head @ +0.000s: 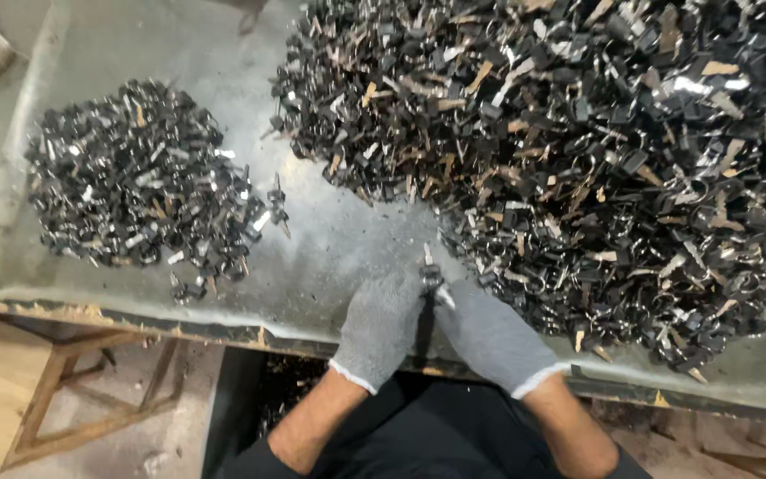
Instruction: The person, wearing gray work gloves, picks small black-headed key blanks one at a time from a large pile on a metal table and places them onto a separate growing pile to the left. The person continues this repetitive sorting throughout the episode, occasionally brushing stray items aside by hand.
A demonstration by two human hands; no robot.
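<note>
Grey-knit-gloved, my left hand (381, 325) and right hand (489, 335) are together pinching one small black-and-silver metal key piece (432, 277) at lower centre of the frame, between the small sorted heap (139, 182) at left and the huge pile (596, 151) upper right.

Bare table (330, 257) forms 1 open lane between the small pile (135, 177) on the left and the big pile (596, 151) on the right, which blocks the right half up to both hands (436, 324).
</note>
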